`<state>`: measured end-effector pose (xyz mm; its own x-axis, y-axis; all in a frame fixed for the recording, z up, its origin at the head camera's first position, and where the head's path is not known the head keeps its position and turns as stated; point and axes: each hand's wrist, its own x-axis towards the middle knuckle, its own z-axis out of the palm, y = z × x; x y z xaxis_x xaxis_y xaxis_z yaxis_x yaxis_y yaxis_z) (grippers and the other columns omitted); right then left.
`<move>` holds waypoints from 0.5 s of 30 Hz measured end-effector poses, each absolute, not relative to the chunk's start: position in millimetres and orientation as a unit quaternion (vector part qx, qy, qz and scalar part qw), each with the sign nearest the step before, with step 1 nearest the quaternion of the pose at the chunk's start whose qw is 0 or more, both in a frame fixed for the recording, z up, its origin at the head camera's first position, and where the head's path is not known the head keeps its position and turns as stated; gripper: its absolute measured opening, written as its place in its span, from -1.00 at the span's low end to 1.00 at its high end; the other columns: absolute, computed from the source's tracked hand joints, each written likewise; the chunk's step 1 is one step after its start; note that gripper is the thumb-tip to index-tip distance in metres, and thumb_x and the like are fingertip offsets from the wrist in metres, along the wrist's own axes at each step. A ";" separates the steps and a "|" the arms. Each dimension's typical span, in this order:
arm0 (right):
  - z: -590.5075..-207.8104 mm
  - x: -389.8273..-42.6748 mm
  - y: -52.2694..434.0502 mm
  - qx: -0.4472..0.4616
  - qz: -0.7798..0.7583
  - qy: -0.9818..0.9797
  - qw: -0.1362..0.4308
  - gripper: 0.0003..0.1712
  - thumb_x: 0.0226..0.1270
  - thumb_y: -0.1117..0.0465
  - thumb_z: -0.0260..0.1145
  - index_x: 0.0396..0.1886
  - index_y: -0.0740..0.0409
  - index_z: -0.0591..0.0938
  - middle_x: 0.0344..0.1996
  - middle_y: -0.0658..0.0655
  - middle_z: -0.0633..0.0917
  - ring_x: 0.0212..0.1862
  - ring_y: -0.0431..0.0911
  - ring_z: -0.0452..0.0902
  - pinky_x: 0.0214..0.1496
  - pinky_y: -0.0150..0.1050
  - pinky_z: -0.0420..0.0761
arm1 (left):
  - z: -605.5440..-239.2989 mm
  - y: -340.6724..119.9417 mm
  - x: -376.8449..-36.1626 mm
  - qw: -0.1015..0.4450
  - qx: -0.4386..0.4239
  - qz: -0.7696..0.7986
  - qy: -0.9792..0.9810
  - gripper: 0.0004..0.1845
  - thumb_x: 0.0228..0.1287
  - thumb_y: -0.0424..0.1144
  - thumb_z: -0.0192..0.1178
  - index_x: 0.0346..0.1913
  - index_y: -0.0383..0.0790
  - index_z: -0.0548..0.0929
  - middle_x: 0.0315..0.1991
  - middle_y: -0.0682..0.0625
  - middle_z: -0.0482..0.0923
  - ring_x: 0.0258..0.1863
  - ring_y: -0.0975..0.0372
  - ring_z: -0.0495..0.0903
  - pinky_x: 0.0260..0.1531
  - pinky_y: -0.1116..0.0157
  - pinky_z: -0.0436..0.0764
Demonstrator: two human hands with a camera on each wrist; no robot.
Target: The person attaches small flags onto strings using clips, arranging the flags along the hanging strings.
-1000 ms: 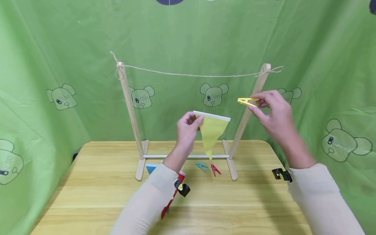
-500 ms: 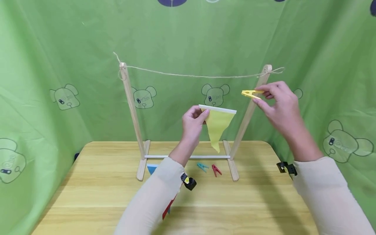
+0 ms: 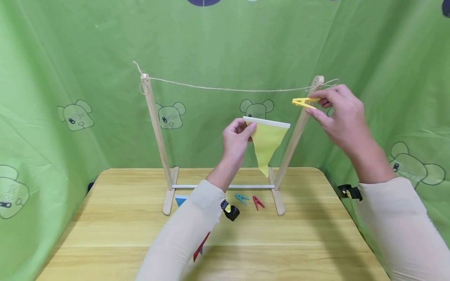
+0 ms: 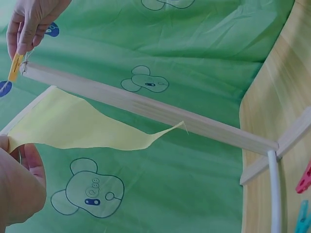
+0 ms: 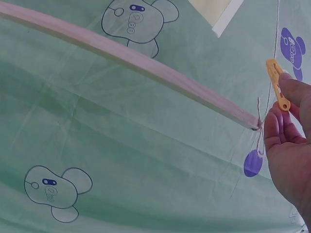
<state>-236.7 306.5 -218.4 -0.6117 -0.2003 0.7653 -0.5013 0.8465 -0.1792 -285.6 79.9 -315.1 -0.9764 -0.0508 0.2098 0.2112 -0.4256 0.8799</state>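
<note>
"What do you see from your end?"

"On my head camera, I see the left hand [image 3: 234,142] pinching a yellow flag [image 3: 268,142] near one corner of its white top edge. The pointy end hangs down. The flag is up in the air, lower than the string [image 3: 225,89]."

"And the right hand [image 3: 346,117]?"

"I see it holding a yellow clip [image 3: 301,102] with its thumb and fingers. The clip is up high, near the top of the right post [image 3: 295,140]. I can't tell how close it is to the string."

"What's on the table [image 3: 299,234]?"

"I see a blue clip [image 3: 241,199] just beside a red clip [image 3: 258,203], in front of the white bar [image 3: 251,187]. A blue piece [image 3: 181,200] and a red piece [image 3: 201,247] peek out by the left sleeve [image 3: 183,230], which hides the rest. Behind it all, I see green cloth [image 3: 225,43] with bear faces."
</note>
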 end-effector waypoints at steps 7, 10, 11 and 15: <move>-206.4 -238.0 309.5 0.203 0.186 -0.873 0.402 -0.61 0.22 0.39 0.53 0.07 0.27 0.72 -0.10 0.30 0.60 -0.13 -0.45 0.35 0.01 -0.76 0.33 | -305.5 86.2 -288.1 0.078 -0.079 -0.849 -0.516 -0.84 0.26 -0.46 0.39 -0.13 -0.37 0.70 -0.41 0.06 0.58 -0.41 0.28 0.55 -0.40 0.41 0.68; -202.4 -237.5 310.9 0.205 0.186 -0.871 0.405 -0.61 0.22 0.40 0.53 0.06 0.30 0.72 -0.11 0.32 0.59 -0.12 -0.53 0.32 0.02 -0.76 0.33 | -302.2 88.2 -288.0 0.076 -0.081 -0.856 -0.505 -0.82 0.25 -0.48 0.39 -0.11 -0.42 0.69 -0.42 0.07 0.58 -0.42 0.29 0.55 -0.44 0.43 0.68; -201.3 -237.4 311.4 0.206 0.185 -0.871 0.407 -0.61 0.22 0.40 0.53 0.05 0.31 0.72 -0.11 0.32 0.58 -0.12 -0.55 0.31 0.02 -0.76 0.33 | -301.5 88.6 -288.2 0.076 -0.079 -0.857 -0.503 -0.82 0.25 -0.49 0.39 -0.11 -0.43 0.69 -0.42 0.07 0.58 -0.42 0.29 0.56 -0.44 0.43 0.68; -196.9 -238.5 313.1 0.216 0.174 -0.867 0.414 -0.61 0.20 0.40 0.54 0.04 0.32 0.73 -0.13 0.34 0.58 -0.12 -0.54 0.31 0.02 -0.75 0.31 | -298.0 89.7 -289.1 0.075 -0.072 -0.858 -0.503 -0.83 0.24 -0.48 0.39 -0.12 -0.40 0.70 -0.41 0.08 0.59 -0.41 0.30 0.56 -0.42 0.42 0.68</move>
<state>-238.5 313.1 -196.9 -0.5644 -0.2313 0.7924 -0.5187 0.8462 -0.1224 -289.1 89.7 -298.0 -0.9782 -0.0567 0.1998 0.2021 -0.4823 0.8524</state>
